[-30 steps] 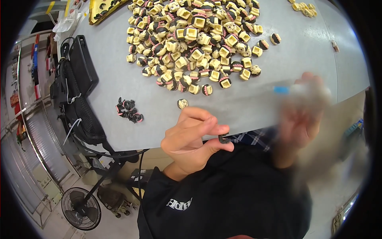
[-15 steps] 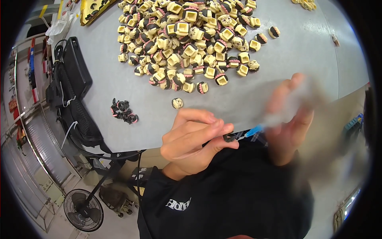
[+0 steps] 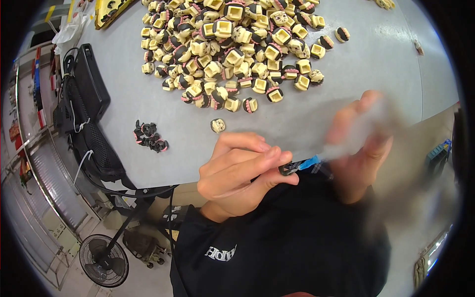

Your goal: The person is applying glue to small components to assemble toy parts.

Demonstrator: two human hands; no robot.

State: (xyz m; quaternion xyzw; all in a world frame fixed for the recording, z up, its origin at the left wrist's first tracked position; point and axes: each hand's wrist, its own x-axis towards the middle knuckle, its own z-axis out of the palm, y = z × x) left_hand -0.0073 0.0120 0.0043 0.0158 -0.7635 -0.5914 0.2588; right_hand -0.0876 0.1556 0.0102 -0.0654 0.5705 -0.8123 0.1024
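My left hand (image 3: 242, 173) pinches a small dark piece (image 3: 285, 169) between thumb and fingertips, near the table's front edge. In my right hand (image 3: 363, 163) is a translucent glue bottle or syringe with a blue needle tip (image 3: 309, 163); a smear hides the bottle's shape. The tip's thin end points at the dark piece and looks to touch it or nearly so. A lone cream doll head (image 3: 217, 125) lies just beyond my left hand. To the left sits a small cluster of black and pink pieces (image 3: 150, 136).
A large heap of cream, black and pink doll heads (image 3: 232, 57) covers the far middle of the grey table (image 3: 123, 89). A black electronic device (image 3: 94, 81) with cables lines the left edge. A yellow tray (image 3: 110, 12) stands far left, and a fan (image 3: 104, 261) is below.
The blue tip has shifted slightly left and down, closer to the dark piece. My left hand keeps its pinch. The whole view has moved a little.
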